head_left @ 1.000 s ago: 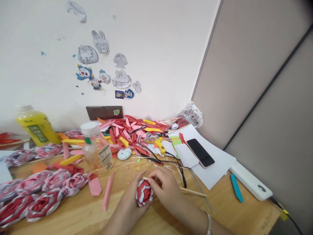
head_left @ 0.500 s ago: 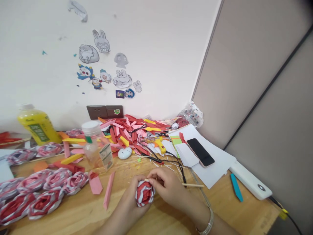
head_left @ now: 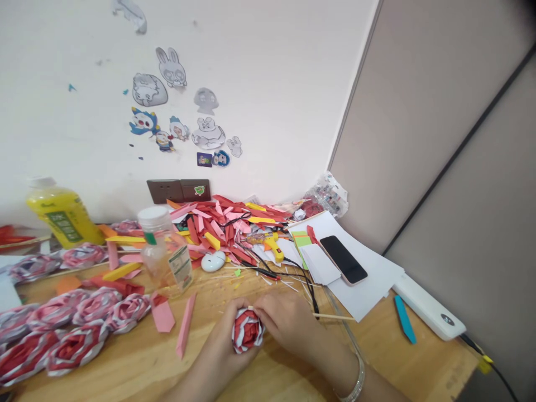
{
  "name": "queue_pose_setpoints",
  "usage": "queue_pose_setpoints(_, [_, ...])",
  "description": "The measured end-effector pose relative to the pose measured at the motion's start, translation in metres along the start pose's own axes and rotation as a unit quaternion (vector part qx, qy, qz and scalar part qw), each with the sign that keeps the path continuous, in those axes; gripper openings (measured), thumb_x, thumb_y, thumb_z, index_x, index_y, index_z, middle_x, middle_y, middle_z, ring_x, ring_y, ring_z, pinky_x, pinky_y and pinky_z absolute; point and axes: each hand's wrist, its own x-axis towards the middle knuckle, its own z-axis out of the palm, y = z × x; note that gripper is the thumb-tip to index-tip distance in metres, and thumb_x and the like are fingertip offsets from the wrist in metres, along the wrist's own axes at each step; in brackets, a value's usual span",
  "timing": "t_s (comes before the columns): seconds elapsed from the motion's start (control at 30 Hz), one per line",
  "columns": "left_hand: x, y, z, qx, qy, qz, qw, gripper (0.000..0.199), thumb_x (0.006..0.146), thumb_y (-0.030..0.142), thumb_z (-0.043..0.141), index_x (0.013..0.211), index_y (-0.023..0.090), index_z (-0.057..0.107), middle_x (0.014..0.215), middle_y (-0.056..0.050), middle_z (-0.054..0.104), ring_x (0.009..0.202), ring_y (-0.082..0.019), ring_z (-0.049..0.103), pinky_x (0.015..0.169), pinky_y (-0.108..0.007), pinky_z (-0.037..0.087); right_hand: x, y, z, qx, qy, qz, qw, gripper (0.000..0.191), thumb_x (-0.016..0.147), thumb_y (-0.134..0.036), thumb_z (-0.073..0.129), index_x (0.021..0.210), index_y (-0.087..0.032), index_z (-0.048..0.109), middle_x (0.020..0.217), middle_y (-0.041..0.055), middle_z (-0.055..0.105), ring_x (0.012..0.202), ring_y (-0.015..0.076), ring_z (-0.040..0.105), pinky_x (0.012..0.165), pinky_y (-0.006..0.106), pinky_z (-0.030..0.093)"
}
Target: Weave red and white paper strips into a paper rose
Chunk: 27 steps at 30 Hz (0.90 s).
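Observation:
A red and white folded paper rose (head_left: 248,331) faces up, wrapped by my left hand (head_left: 229,345) over the table's front part. The fingers of my right hand (head_left: 285,318) are bent together at the upper right edge of this rose, touching it; their tips are partly hidden. A small pale tip shows at the rose's top edge between both hands. To the left lie a pink folded paper strip (head_left: 186,326) and a pink paper piece with a red fold (head_left: 162,314).
Finished paper roses (head_left: 77,346) lie at left. Behind stand a clear jar (head_left: 157,251) and a yellow drink bottle (head_left: 61,215). A heap of folded strips (head_left: 218,223), a yellow glue gun (head_left: 273,247), cables, a phone (head_left: 343,260), white paper (head_left: 355,296) and a white power strip (head_left: 431,310) fill the rear and right.
My right hand has turned slightly, its fingers curling in closer along the rose's edge. The rose stays in my left hand at nearly the same spot.

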Motion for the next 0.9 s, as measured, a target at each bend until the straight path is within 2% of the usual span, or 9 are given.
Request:
queue_pose_setpoints(0.2, [0.0012,0.0062,-0.0003,-0.011,0.0,-0.013,1.0,0.032,0.066,0.016,0.056,0.097,0.021,0.047,0.085,-0.002,0.065,0.073,-0.019,0.065,0.063,-0.028,0.053,0.0003,0.001,-0.0043,-0.003,0.011,-0.026,1.0,0.03,0.098,-0.025,0.031,0.082,-0.018,0.055,0.079,0.0056,0.062,0.068,0.0148,0.057,0.055,0.025,0.04])
queue_pose_setpoints(0.43, [0.0016,0.0099,-0.001,-0.008,-0.004,-0.015,1.0,0.033,0.067,0.014,0.057,0.097,0.02,0.046,0.087,-0.004,0.064,0.076,-0.02,0.065,0.066,-0.031,0.054,-0.0002,0.0017,-0.0036,-0.007,0.027,-0.045,0.999,0.032,0.098,-0.022,0.031,0.078,-0.019,0.055,0.068,0.0031,0.059,0.06,0.0147,0.053,0.051,0.026,0.038])
queue_pose_setpoints(0.67, [0.0019,0.0093,-0.0006,-0.011,0.001,-0.023,1.0,0.033,0.066,0.014,0.059,0.097,0.02,0.049,0.086,-0.004,0.066,0.077,-0.021,0.066,0.067,-0.032,0.054,0.0002,0.0005,-0.0017,-0.002,0.02,0.003,1.0,0.033,0.098,-0.025,0.031,0.08,-0.017,0.058,0.069,0.005,0.06,0.06,0.0162,0.053,0.05,0.027,0.036])
queue_pose_setpoints(0.9, [0.003,0.0103,-0.0005,-0.014,-0.007,-0.041,0.999,0.031,0.067,0.017,0.058,0.097,0.02,0.049,0.086,-0.003,0.066,0.077,-0.021,0.065,0.068,-0.031,0.054,0.0007,0.0017,-0.0026,0.01,0.01,-0.002,1.0,0.033,0.098,-0.026,0.032,0.081,-0.017,0.058,0.072,0.0049,0.062,0.064,0.0157,0.055,0.054,0.026,0.039])
